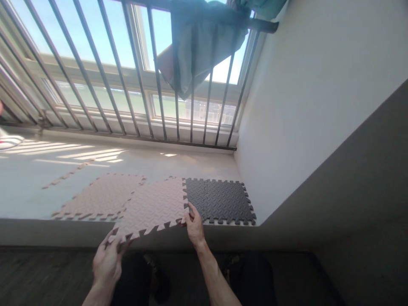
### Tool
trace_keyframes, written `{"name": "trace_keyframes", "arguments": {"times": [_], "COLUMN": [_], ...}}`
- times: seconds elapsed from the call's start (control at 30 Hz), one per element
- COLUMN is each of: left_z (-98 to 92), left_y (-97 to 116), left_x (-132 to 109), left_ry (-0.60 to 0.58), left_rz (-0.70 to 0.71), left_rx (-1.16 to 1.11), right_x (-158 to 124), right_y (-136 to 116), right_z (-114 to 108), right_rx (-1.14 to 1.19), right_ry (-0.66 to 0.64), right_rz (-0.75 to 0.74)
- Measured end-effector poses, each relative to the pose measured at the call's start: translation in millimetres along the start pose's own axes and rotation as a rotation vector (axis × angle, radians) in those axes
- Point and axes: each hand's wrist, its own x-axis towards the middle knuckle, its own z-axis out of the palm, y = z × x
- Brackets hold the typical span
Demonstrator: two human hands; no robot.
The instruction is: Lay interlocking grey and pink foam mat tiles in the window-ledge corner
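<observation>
A pink foam mat tile with toothed edges is held up at a tilt over the ledge. My left hand grips its near left corner, fingers partly under the tile. At its near right corner, my right hand pinches the edge between thumb and fingers. Behind its right edge lie black foam mat tiles, flat on the ledge and fitted together along a seam. The held tile covers part of the left black one. A second pink foam tile lies flat on the left, partly overlapped by the held tile.
The pale ledge runs below metal railing bars and a window. A narrow pink edge strip lies on it. Cloth hangs over the rail. A white wall bounds the right. Something striped shows at far left.
</observation>
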Motion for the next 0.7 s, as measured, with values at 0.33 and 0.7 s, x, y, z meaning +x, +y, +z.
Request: {"name": "trace_keyframes", "arguments": {"times": [0.33,0.7], "left_z": [217.8,378.3], "left_y": [-83,-151], "left_x": [-50,-15], "left_ry": [-0.373,-0.56], "left_rz": [-0.118,-0.062], "left_rx": [-0.06,0.089], "right_x": [83,231], "right_y": [-21,-32], "right_z": [-195,-292], "right_rx": [-0.014,-0.4], "right_ry": [0.464,0.573], "right_rz": [-0.098,-0.09]}}
